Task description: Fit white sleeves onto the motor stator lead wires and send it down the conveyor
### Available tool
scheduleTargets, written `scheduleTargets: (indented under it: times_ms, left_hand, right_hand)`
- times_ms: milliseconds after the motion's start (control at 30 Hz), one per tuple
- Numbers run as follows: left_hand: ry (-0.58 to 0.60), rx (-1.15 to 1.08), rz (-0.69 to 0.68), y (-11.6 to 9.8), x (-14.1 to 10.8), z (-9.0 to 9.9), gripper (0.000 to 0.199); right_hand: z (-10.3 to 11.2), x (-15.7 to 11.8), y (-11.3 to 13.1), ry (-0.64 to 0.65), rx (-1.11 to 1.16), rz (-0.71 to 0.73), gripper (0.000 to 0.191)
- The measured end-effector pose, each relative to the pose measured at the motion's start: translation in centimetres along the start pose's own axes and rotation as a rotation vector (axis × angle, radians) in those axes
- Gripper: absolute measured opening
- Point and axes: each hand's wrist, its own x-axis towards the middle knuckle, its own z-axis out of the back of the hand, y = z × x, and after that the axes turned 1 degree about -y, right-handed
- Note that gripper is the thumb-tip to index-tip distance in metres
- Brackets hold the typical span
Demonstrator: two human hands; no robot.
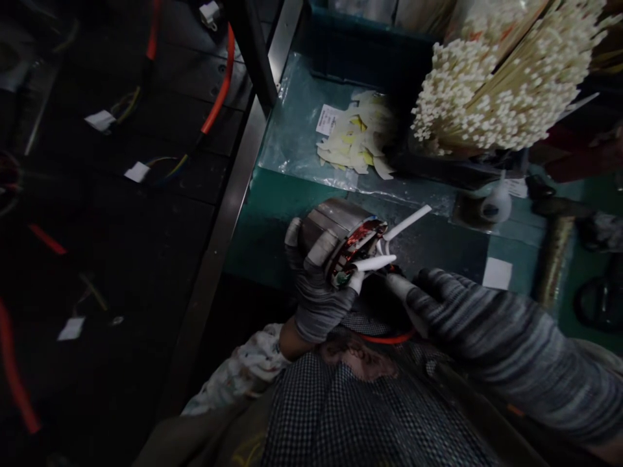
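My left hand (321, 292), in a grey striped glove with pale fingertip covers, is wrapped round a motor stator (335, 224). The stator is a metal cylinder tilted so that its copper windings (357, 243) face right. Two white insulating sleeves (409, 222) stick out from the winding end. My right hand (428, 298), in a matching long glove, has its fingers pinched at the lead wires (395, 268) beside the windings. Its fingertips partly hide the wires. Below the hands, a red cable (389, 338) curves across my checked apron (341, 415).
Pale paper-like strips (360, 133) lie on a plastic bag behind the stator. A large bundle of white-tipped sticks (496, 91) stands back right, near a roll of tape (496, 206). Left of the metal edge (233, 188), red cables (219, 91) with white connectors (137, 172) lie on a dark surface.
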Motion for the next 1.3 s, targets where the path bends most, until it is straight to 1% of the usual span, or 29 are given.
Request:
scheduleTargets:
  times_ms: [67,167,333,633,933,1033,1133,1167,1233,1300]
  left_hand:
    - [0.016,0.008,0.006,-0.1,0.0,0.1,0.081]
    - [0.038,0.008,0.008,-0.2,0.1,0.3,0.079]
    - [0.038,-0.018,0.018,-0.4,0.2,0.4,0.077]
    - [0.048,-0.013,0.01,-0.2,0.3,0.5,0.082]
    - [0.053,-0.007,0.025,-0.4,0.4,0.5,0.086]
    - [0.052,-0.015,0.03,-0.4,0.4,0.5,0.084]
    - [0.053,-0.019,0.023,-0.3,0.4,0.5,0.081]
    - [0.054,-0.016,0.019,-0.3,0.4,0.5,0.081]
    - [0.056,-0.003,0.015,-0.3,0.4,0.5,0.082]
    - [0.062,0.016,0.015,-0.3,0.4,0.6,0.082]
  right_hand:
    - [-0.2,-0.4,-0.2,-0.028,-0.047,0.029,0.048]
    - [-0.4,-0.9,-0.3,-0.022,-0.059,0.053,0.05]
    - [-0.4,-1.2,0.3,0.052,-0.023,0.024,0.052]
    - [0.2,-0.2,0.2,-0.027,-0.019,0.022,0.042]
    - [0.0,-1.0,-0.1,0.006,-0.011,0.002,0.05]
    - [0.4,-0.5,0.1,0.006,0.026,0.015,0.048]
    - [1.4,0.7,0.1,0.024,0.033,0.02,0.054]
    - [1.8,1.2,0.0,0.015,0.035,0.031,0.053]
    - [2.3,1.9,-0.4,-0.036,0.047,0.071,0.046]
    - [2.3,2.2,-1.0,-0.09,0.056,0.121,0.038]
